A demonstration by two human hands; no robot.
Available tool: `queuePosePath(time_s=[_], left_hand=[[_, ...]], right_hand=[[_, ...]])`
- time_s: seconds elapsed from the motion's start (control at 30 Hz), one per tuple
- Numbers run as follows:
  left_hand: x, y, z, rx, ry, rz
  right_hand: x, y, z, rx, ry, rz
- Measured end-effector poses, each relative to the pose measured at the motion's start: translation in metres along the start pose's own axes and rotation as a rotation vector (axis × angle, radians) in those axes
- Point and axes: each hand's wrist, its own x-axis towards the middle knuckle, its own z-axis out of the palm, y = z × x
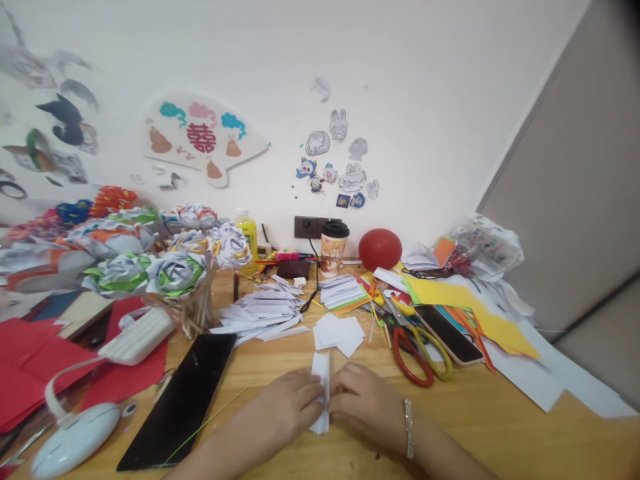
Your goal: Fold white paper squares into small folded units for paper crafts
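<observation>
A narrow folded strip of white paper [321, 365] lies on the wooden table between my two hands, its long side pointing away from me. My left hand [286, 408] is closed at its left side, with curled fingers pressing over the strip's middle. From the right, my right hand [364, 401] curls its fingers against the strip's other edge; the fingertips are partly hidden. A bracelet circles my right wrist. Just beyond lie several small white paper squares [339, 332], and a heap of folded white strips [267, 308] spreads behind them to the left.
To the right are orange- and yellow-handled scissors [411, 353], a phone [449, 333] and coloured paper [440, 292]. A lidded cup [333, 248] and red balloon [380, 249] stand by the wall. A black tablet [183, 400], white mouse [75, 437] and paper flowers [177, 272] occupy the left.
</observation>
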Motion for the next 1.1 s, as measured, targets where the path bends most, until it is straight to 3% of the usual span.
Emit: queuePosePath(time_s=[0.13, 0.4, 0.6, 0.87, 1.1], left_hand=[[0.002, -0.008, -0.01, -0.206, -0.12, 0.026], [-0.003, -0.021, -0.013, -0.492, -0.228, -0.069], [-0.001, -0.021, -0.01, -0.642, -0.173, -0.135], [-0.004, -0.027, -0.003, -0.733, -0.158, -0.172], [-0.004, -0.022, 0.002, -0.718, -0.127, -0.256]], right_hand=[[-0.002, 0.004, -0.001, -0.043, -0.019, -0.04], [-0.004, 0.009, -0.002, 0.184, -0.124, 0.052], [-0.003, 0.01, -0.004, 0.317, -0.142, 0.085], [-0.002, 0.013, 0.006, 0.34, -0.055, 0.081], [-0.003, 0.011, 0.013, 0.429, 0.011, 0.336]])
